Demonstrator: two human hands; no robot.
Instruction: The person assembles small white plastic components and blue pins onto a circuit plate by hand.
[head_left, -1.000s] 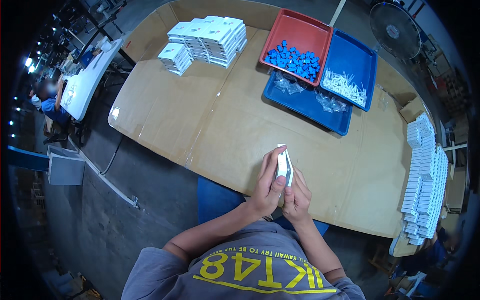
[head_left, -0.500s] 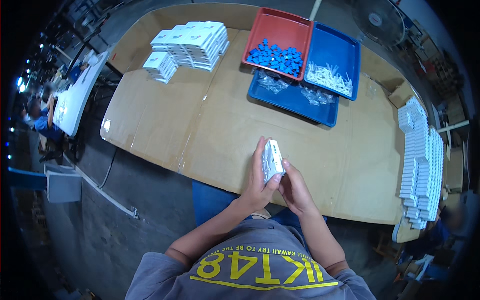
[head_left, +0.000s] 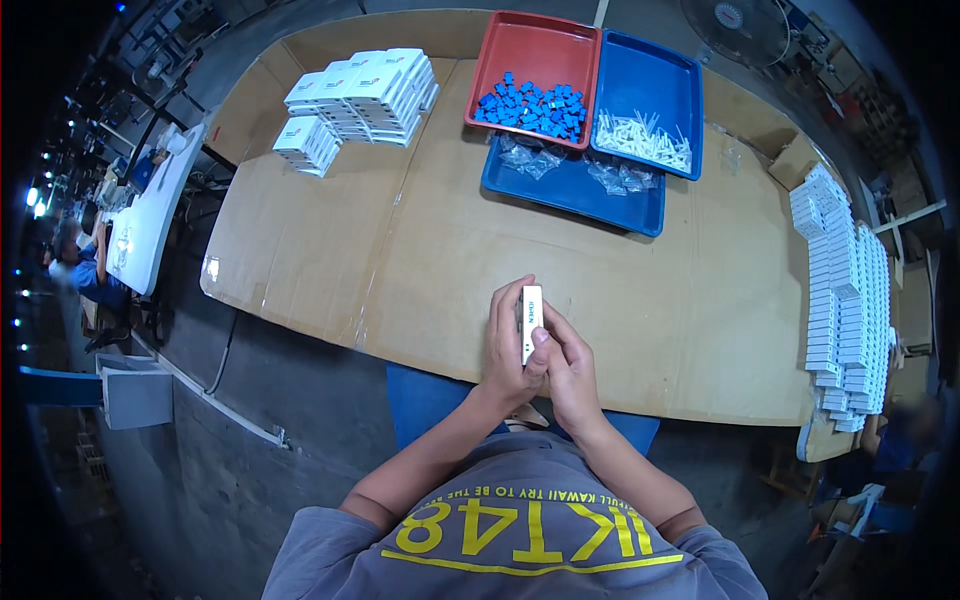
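Observation:
A small white box [head_left: 532,308] stands on its narrow side between my two hands, close to the table's near edge, with its printed narrow face upward. My left hand [head_left: 504,348] is closed along the box's left side. From the right my right hand [head_left: 570,372] presses against it, the thumb lying on its near end. Both hands' fingers mostly cover the broad faces of the box.
On the cardboard-covered table [head_left: 440,270] a red tray [head_left: 545,50] holds blue plastic pieces; a blue tray [head_left: 650,85] holds white sticks. A lower blue tray [head_left: 580,205] holds clear bags. White boxes [head_left: 365,85] are stacked far left, more boxes [head_left: 840,290] at right.
The box has turned from showing its wrapped-looking broad side to having its narrow face upward. My right hand has moved in closer, its thumb now on the box.

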